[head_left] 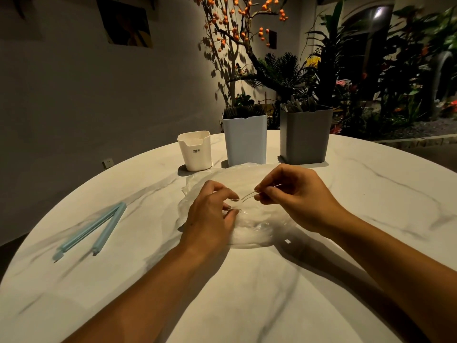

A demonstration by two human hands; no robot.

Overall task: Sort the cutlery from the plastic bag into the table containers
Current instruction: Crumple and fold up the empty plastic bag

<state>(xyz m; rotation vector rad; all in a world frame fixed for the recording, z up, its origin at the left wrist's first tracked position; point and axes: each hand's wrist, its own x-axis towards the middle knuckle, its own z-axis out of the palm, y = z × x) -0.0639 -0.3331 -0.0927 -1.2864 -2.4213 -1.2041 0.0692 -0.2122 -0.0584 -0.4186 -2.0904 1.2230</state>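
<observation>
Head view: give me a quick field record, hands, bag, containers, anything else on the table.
left hand: fingers pinch the clear plastic bag, which lies flat on the table
right hand: pinch grip on a thin clear utensil over the bag; type unclear
white container: far left of the row, contents not visible
light blue container: middle, dark cutlery inside
grey container: right, grey cutlery inside
blue bag clip: open, left of the bag
</observation>
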